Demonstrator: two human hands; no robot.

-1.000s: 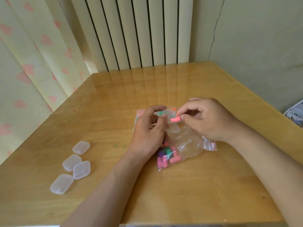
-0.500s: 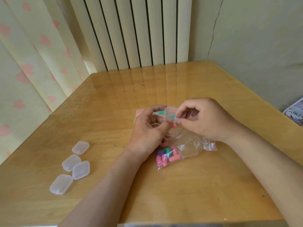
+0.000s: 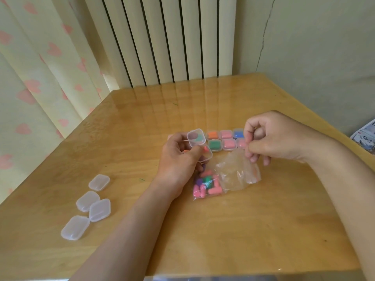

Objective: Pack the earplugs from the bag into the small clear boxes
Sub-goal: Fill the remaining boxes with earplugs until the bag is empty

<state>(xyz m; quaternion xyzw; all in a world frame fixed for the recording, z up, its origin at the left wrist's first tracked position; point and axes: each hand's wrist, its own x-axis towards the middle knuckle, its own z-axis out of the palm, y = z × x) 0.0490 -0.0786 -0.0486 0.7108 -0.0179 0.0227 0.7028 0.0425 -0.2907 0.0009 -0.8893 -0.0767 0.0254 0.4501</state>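
Left hand (image 3: 178, 163) grips an open clear box (image 3: 197, 138) just beyond the bag (image 3: 229, 177), right hand (image 3: 272, 138) curled above it, contents unclear; filled boxes (image 3: 228, 143) sit between the hands, while many earplugs (image 3: 204, 185) and four empty boxes (image 3: 99, 209) left of the left hand remain.

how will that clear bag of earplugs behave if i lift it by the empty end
Probably floppy: the clear bag lies crumpled and slack on the table. The earplugs sit bunched at one end, so that end would likely hang lowest. It looks light: thin film, small plugs.
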